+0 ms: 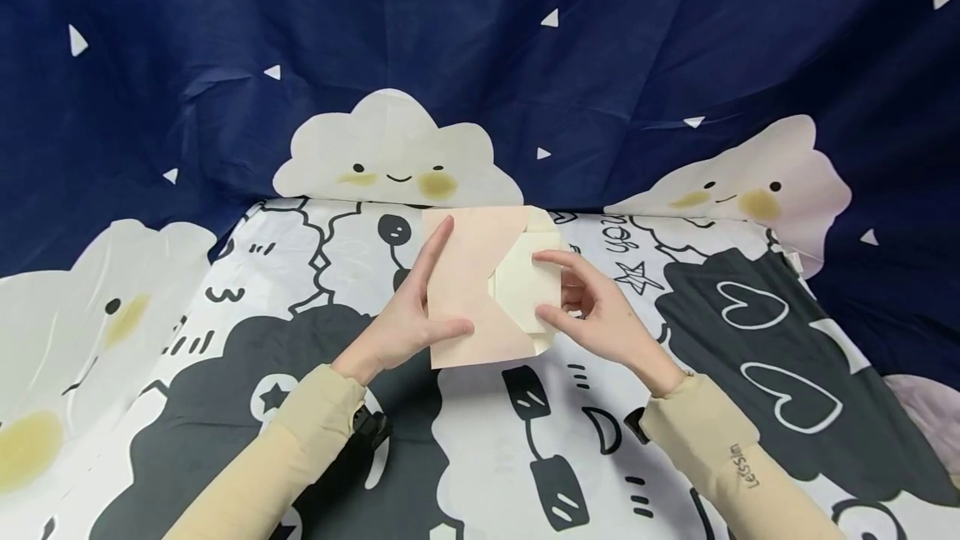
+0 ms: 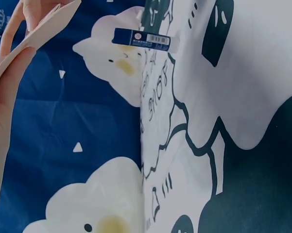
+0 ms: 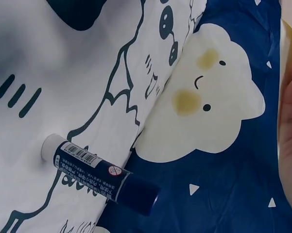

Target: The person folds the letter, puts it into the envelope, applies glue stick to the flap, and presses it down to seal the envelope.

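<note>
A folded pink paper envelope point(image 1: 476, 273) is held up in front of me, its cream inner side point(image 1: 528, 282) showing at the right. My left hand point(image 1: 401, 319) grips the pink left edge, thumb across the front. At the other side, my right hand point(image 1: 600, 311) holds the cream edge, thumb and forefinger on the front and the other fingers curled behind. Edge-on in the left wrist view, the envelope point(image 2: 48, 24) looks thin. The right wrist view catches only part of the right hand point(image 3: 291, 131).
A blue glue stick point(image 3: 94, 170) with a white end stands on the black-and-white patterned cloth point(image 1: 480, 457). In the left wrist view the glue stick point(image 2: 143, 39) appears beyond the hands. Dark blue fabric point(image 1: 480, 32) with cloud prints hangs behind.
</note>
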Available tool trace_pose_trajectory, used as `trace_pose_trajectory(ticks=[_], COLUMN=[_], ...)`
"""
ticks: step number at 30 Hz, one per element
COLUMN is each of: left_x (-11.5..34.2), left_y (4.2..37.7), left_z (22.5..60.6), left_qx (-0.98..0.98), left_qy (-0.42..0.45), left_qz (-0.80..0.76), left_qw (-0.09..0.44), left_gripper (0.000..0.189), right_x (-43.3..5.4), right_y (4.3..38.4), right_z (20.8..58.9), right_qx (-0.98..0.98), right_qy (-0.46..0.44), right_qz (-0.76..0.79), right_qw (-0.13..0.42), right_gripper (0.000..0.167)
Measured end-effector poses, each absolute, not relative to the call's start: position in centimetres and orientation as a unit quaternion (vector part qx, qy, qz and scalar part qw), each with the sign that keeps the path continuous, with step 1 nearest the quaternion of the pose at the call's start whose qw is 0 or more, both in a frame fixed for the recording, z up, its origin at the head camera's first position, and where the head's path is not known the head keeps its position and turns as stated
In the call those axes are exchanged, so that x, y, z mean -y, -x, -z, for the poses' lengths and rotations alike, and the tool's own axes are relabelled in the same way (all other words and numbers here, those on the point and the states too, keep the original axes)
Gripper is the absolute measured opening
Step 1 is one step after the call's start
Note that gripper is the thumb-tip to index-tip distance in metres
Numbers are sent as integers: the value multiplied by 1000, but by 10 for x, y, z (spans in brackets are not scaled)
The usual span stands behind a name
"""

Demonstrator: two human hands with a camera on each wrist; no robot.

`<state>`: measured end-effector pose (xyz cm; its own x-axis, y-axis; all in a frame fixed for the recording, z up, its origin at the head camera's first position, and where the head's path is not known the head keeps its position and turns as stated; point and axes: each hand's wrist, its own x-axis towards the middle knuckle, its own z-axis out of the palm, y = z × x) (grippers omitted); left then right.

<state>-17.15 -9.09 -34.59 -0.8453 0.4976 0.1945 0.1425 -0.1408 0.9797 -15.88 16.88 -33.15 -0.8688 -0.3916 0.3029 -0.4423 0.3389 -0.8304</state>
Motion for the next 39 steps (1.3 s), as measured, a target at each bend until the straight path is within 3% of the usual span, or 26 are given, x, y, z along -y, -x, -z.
trace_pose_trajectory(ticks=[20, 28, 39], left_x=[87, 88, 90], left_y=[172, 172, 174], left_z=[350, 350, 350], left_qx=[-690, -702, -750], left_qy=[-248, -250, -266], left_qz=[-673, -659, -601], left_qw=[98, 100, 74], left_gripper=[115, 117, 114], right_x=[-155, -166, -166], right_y=[160, 159, 162], right_z=[334, 329, 330], right_qx=[808, 830, 823], right_qy=[-263, -271, -288], right_qz=[-527, -485, -487], right_qw=[7, 48, 42], right_gripper=[60, 61, 61])
